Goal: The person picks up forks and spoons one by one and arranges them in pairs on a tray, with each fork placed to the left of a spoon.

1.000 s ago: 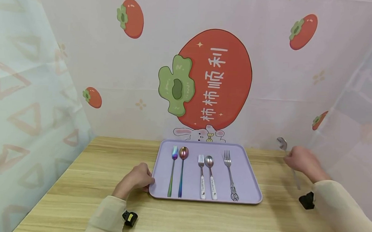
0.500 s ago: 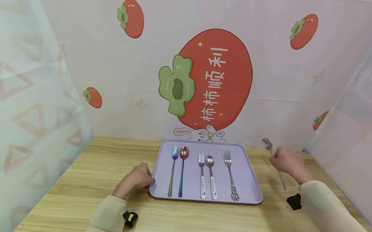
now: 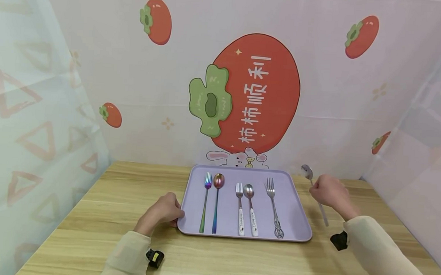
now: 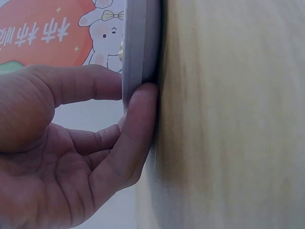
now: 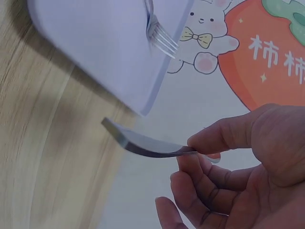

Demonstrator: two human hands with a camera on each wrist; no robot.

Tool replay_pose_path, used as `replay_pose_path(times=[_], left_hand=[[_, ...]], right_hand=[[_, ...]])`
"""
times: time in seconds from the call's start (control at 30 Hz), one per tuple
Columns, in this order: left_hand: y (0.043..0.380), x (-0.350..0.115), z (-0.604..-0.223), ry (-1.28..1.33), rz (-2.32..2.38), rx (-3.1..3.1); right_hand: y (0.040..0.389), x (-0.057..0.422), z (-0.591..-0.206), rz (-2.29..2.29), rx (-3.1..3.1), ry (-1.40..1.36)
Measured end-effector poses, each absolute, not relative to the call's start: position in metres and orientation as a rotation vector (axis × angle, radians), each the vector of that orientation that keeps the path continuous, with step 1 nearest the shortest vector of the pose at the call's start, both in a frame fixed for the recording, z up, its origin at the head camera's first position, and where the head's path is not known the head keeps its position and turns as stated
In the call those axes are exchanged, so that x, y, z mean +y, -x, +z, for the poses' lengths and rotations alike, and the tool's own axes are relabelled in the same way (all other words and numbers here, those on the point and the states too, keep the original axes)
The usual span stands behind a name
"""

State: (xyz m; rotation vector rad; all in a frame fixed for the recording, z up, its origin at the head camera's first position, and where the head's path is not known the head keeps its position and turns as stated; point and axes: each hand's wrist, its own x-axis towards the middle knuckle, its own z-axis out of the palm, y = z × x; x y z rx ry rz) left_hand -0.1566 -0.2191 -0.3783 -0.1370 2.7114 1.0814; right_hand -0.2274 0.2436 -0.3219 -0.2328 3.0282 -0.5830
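My left hand (image 3: 163,209) grips the near left edge of a lilac tray (image 3: 296,221). In the left wrist view, the thumb lies at the tray rim (image 4: 136,47) while a finger curls under it. Right of the tray, my right hand (image 3: 330,193) pinches a silver spoon (image 3: 307,171) by its handle, bowl toward the back wall. The right wrist view shows the handle (image 5: 157,147) jutting out past thumb and fingers. Nearest to it on the tray lies a silver fork (image 3: 270,189) with an ornate handle.
Also on the tray are a rainbow fork (image 3: 208,182), a rainbow spoon (image 3: 219,180), a white-handled fork (image 3: 241,222) and a white-handled spoon (image 3: 253,223). The wooden table (image 3: 237,261) meets a persimmon-printed backdrop (image 3: 316,137) behind. Printed cloth hangs at both sides.
My right hand has moved left with the silver spoon, closer to the tray's right edge. The left hand keeps its hold on the tray, which stays in place.
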Motion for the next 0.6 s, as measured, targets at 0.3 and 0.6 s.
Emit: replay_pose_path(times=[0.3, 0.6], left_hand=[[0.156, -0.219, -0.379, 0.145, 1.091, 2.703], [0.155, -0.218, -0.378, 0.129, 1.083, 2.72]], right_hand=[[0.225, 0.229, -0.322, -0.594, 3.048, 0.244], [0.226, 0.219, -0.324, -0.604, 3.058, 0.263]])
